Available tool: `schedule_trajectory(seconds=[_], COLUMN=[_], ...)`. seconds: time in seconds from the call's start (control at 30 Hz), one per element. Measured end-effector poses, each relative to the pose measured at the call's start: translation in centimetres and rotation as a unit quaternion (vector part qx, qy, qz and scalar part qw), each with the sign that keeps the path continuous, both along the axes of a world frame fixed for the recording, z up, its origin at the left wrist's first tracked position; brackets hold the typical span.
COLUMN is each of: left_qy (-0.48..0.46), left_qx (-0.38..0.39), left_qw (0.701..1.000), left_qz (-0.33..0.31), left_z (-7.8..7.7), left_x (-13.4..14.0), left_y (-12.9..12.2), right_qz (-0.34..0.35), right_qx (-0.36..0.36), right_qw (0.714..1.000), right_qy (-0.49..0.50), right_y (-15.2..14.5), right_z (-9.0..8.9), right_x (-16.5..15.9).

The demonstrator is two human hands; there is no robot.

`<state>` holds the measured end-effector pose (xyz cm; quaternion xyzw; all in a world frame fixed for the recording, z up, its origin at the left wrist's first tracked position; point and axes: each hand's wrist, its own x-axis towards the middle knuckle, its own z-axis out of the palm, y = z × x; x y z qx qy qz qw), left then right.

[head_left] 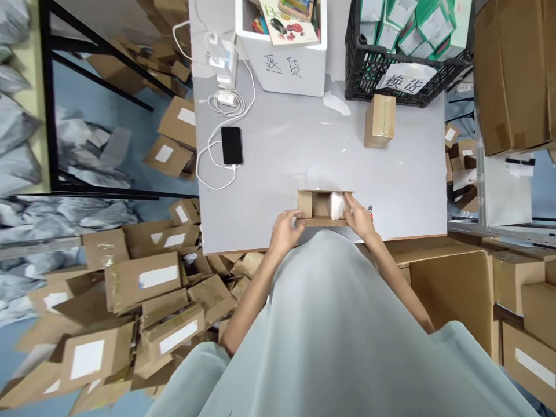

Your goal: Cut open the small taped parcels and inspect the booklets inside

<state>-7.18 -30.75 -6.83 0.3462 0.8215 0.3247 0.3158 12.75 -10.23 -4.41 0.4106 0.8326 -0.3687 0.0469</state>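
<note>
A small open cardboard box (320,222) sits at the table's near edge, its opening facing up. Inside, toward its right end, is a white object (336,205) whose kind I cannot make out. My left hand (286,230) grips the box's left near corner between thumb and fingers. At the opposite end, my right hand (358,216) holds the right wall, fingers along the edge beside the white object. Just past that hand a small red and black thing (370,212) shows, mostly hidden.
A taped carton (379,121) stands on the grey table (278,150). Behind it is a black crate (369,81) of green-and-white boxes. A white bin (291,66) holds books. A black phone (231,146) lies by white cables. Cartons (158,278) pile up at left.
</note>
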Motion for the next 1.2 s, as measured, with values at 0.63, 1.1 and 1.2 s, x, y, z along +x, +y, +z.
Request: schedule_trajectory(seconds=[0.63,1.1,1.2], left_qy=[0.042,0.166,0.029], left_qx=[-0.296,-0.130,-0.018], left_qw=[0.947,0.973,0.999], left_qz=[-0.115,-0.095,0.022], left_z=[-0.4,11.9,14.6], left_x=[4.6,2.3,0.0], left_y=[14.1,4.1,2.0], right_qz=[0.064,-0.029,-0.100], right_qx=[0.022,-0.015,-0.015], right_qw=[0.985,0.999,0.988], right_qy=[-0.161,-0.016,0.118], right_y=[0.6,-0.5,-0.4], right_z=[-0.3,0.0,0.6], right_x=[-3.1,-0.3,1.0])
